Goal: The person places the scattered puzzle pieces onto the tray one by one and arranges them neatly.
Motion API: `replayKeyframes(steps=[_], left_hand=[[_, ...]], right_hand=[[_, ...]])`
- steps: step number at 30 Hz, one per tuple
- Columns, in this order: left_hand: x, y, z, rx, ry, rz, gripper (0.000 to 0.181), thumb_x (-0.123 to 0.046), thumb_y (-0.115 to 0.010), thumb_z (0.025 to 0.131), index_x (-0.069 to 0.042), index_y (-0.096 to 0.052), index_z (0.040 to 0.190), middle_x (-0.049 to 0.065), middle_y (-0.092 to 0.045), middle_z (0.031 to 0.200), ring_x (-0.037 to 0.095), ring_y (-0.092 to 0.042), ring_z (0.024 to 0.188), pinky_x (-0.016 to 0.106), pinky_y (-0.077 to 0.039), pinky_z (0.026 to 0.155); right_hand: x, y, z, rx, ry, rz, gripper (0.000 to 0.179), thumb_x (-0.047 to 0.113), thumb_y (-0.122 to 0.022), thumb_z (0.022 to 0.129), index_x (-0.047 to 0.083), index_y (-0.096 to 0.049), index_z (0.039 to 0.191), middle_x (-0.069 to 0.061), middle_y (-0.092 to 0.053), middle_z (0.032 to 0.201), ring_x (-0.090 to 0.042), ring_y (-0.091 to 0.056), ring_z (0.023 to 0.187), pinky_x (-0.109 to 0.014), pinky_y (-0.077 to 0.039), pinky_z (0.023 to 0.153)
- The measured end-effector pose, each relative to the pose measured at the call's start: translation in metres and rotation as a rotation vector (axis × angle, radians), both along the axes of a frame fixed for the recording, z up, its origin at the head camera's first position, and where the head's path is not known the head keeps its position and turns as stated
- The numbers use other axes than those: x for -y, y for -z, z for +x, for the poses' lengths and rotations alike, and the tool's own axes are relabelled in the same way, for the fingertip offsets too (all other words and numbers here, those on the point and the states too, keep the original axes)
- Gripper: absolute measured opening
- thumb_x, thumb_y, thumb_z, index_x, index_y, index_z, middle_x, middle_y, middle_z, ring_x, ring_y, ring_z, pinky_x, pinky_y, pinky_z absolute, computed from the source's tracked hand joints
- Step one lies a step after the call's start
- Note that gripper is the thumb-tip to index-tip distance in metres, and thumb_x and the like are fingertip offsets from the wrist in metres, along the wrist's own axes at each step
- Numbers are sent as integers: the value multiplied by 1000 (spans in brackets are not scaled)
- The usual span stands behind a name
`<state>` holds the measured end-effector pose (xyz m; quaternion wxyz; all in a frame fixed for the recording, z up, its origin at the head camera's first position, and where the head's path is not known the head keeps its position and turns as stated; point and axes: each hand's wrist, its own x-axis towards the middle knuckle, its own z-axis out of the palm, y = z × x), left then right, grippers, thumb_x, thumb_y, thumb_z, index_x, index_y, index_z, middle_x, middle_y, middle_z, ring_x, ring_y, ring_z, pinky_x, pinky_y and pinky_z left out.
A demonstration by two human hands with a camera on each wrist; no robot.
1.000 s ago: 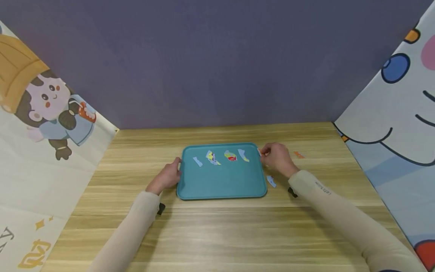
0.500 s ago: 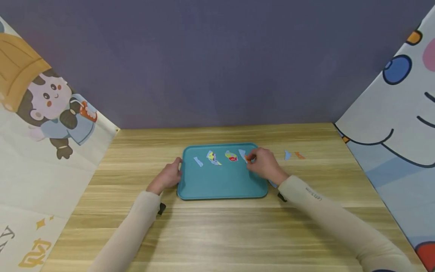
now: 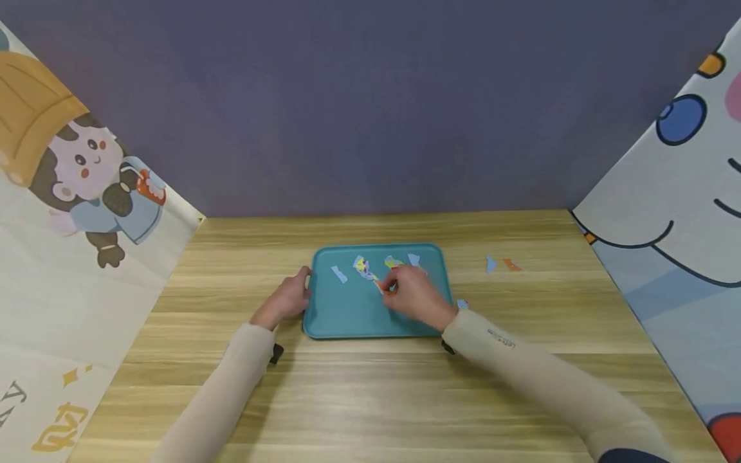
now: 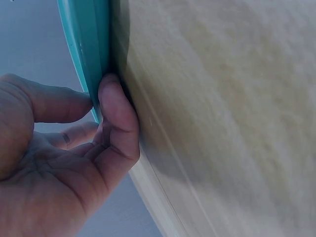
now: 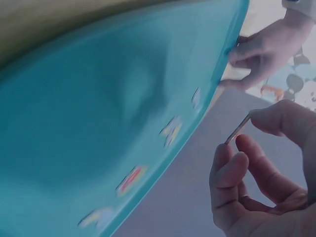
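Note:
My left hand (image 3: 283, 299) holds the left rim of the teal tray (image 3: 347, 321). In the left wrist view its thumb and curled fingers pinch the tray edge (image 4: 89, 49). Over the middle of the tray, my right hand (image 3: 418, 297) pinches a thin orange puzzle piece (image 3: 379, 285) between thumb and fingertips; the right wrist view shows this piece (image 5: 238, 129) edge-on. Along the tray's far side lie a pale blue piece (image 3: 339, 274), a yellow and purple cluster (image 3: 363, 267), a yellow-green and red piece (image 3: 390, 262) partly hidden by my hand, and another pale blue piece (image 3: 413, 260).
Right of the tray, a blue piece (image 3: 490, 264) and an orange piece (image 3: 512, 264) lie on the wooden table (image 3: 370, 399). Another blue piece (image 3: 462, 303) sits by the right sleeve, partly covered. A dark panel (image 3: 370, 116) stands behind; printed panels flank both sides.
My right hand has moved left from the tray's right edge to over its middle, carrying the orange piece. A blue piece now shows on the table at right. The left hand stays on the rim.

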<state>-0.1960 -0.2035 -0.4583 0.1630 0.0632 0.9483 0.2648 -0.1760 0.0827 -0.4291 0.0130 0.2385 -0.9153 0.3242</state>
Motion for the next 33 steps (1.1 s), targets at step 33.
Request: replayKeyframes(steps=[33], left_hand=[[0, 2, -2, -42, 11, -22, 43, -3, -48, 93, 1, -36, 134, 9, -56, 75, 20, -52, 63, 31, -44, 57]], right_hand=[[85, 31, -9, 95, -149, 183, 10, 9, -75, 72, 12, -67, 66, 7, -55, 66, -12, -52, 69, -27, -44, 66]])
